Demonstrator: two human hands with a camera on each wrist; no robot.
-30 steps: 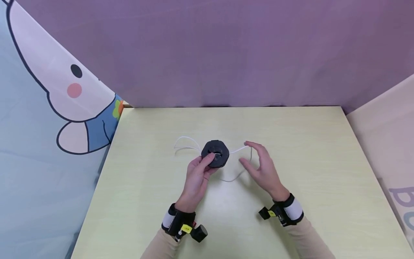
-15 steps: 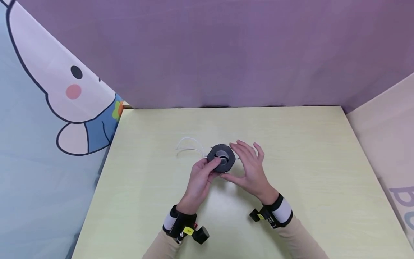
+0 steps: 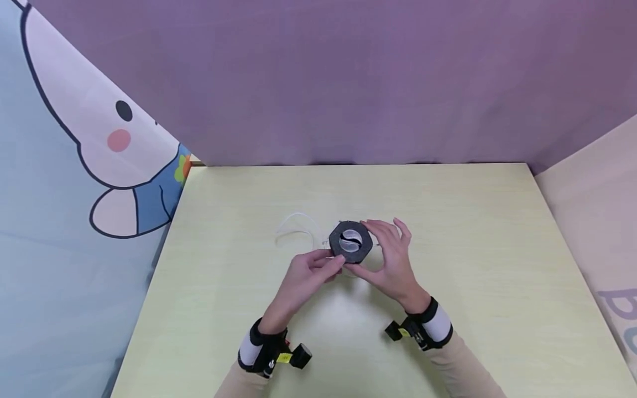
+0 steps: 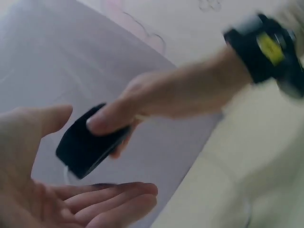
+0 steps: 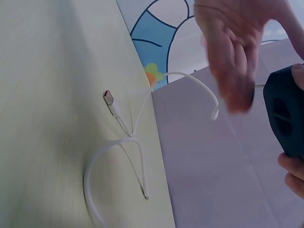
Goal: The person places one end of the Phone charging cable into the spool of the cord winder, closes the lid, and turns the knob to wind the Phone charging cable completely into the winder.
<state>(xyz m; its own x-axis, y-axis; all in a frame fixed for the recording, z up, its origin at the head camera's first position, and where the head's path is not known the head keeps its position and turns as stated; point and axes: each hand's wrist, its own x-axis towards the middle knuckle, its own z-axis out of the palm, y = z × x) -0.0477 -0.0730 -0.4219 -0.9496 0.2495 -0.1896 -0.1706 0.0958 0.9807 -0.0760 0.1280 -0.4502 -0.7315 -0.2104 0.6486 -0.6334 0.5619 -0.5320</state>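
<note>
A black hexagonal cable winder [image 3: 350, 242] with a pale S-split centre is held up over the table. My right hand [image 3: 395, 271] grips it by its edge, thumb below and fingers above. Beside it my left hand [image 3: 303, 276] has its thumb and fingers spread; in the left wrist view a gap shows between them and the winder. White cable [image 5: 87, 180] comes out of the winder and hangs in loops. One end carries a USB-type plug [image 5: 109, 98], and a slimmer connector tip [image 5: 146, 190] shows lower in the right wrist view.
The pale wooden table [image 3: 239, 199] lies under both hands. A purple cloth [image 3: 348, 83] rises behind its far edge. On the left hangs a blue cloth [image 3: 45, 265] with a cartoon figure, and a pale cloth [image 3: 592, 204] hangs on the right.
My right hand came left from the cable and took hold of the winder. The winder shifted right and turned to face upward. My left hand let go of it, its fingers now spread.
</note>
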